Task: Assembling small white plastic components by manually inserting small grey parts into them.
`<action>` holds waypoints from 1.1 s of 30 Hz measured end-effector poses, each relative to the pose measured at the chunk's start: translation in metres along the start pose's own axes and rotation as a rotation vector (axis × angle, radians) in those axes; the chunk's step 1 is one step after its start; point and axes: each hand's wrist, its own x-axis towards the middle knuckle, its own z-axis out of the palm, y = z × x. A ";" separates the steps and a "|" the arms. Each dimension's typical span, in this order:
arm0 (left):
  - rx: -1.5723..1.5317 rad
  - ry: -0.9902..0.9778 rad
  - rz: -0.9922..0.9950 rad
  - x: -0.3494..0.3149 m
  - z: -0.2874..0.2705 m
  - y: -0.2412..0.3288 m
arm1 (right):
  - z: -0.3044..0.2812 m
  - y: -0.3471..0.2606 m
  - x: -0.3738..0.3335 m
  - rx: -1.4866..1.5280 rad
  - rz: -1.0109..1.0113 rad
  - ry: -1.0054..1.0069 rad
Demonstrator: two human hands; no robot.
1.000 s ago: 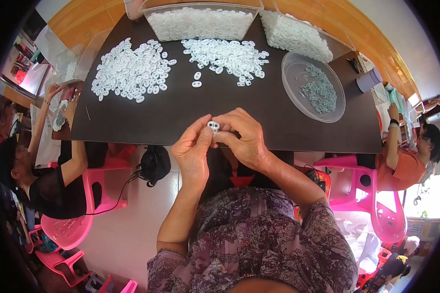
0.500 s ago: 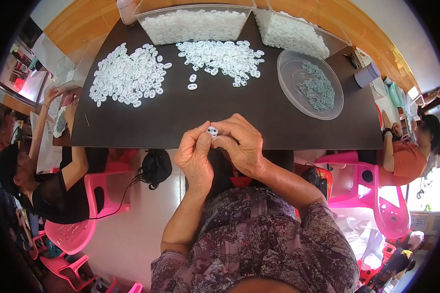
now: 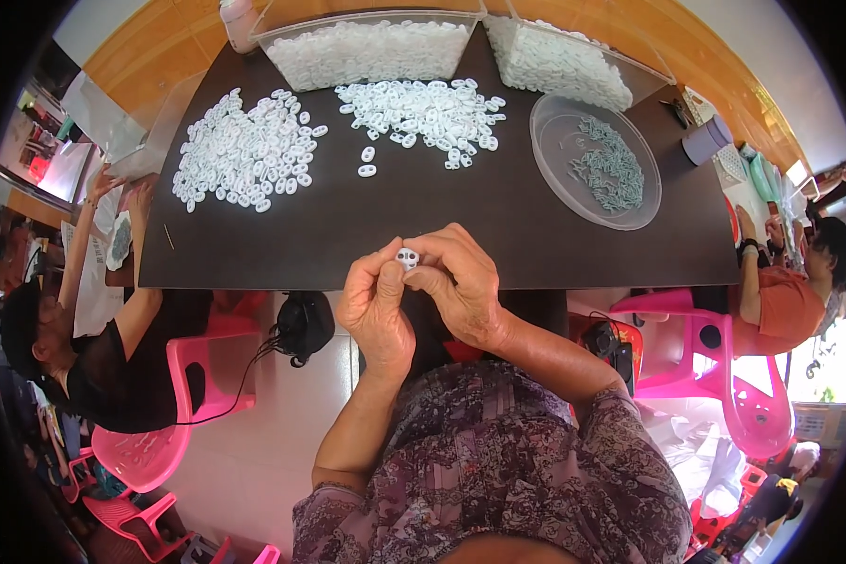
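Note:
Between my fingertips, over the table's near edge, sits a small white plastic piece with two dark holes [image 3: 407, 257]. My left hand [image 3: 378, 301] pinches it from one side with thumb and forefinger. From the other side my right hand [image 3: 462, 287] presses on it, its fingers curled and closed. Ahead lie two loose piles of similar white two-holed pieces, a left pile [image 3: 244, 150] and a middle pile [image 3: 423, 108]. Two single pieces [image 3: 368, 170] lie just in front of the middle pile. A round clear tray [image 3: 559, 183] at the right holds small grey-green parts [image 3: 611, 167].
Clear bins [image 3: 367, 56] full of white pieces stand at the dark table's [image 3: 291, 244] back. A lidded purple-grey cup [image 3: 707, 141] is at the far right, a bottle [image 3: 239, 23] at the back left. Co-workers sit on both sides on pink chairs [image 3: 183, 376].
Both my hands keep their pinch on the white piece, with only slight finger shifts. The whole view has moved a little. At the left, the co-worker's arms have shifted slightly.

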 end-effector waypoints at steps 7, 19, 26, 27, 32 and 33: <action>0.042 -0.002 0.035 -0.006 0.001 -0.002 | 0.003 0.000 -0.001 -0.048 -0.073 0.049; 0.124 0.013 0.142 -0.008 0.002 -0.009 | 0.003 0.007 0.004 -0.157 -0.346 0.059; 0.307 -0.032 0.127 -0.001 0.004 0.002 | -0.001 0.009 0.011 -0.166 -0.257 -0.028; 0.285 -0.053 0.064 0.003 0.002 0.001 | -0.005 0.012 0.014 -0.165 -0.271 -0.026; 0.927 -0.175 0.403 0.054 -0.019 0.006 | -0.052 0.011 0.056 -0.522 -0.363 -0.174; 1.022 -0.194 0.462 0.069 -0.022 0.009 | -0.063 0.013 0.071 -0.550 -0.372 -0.092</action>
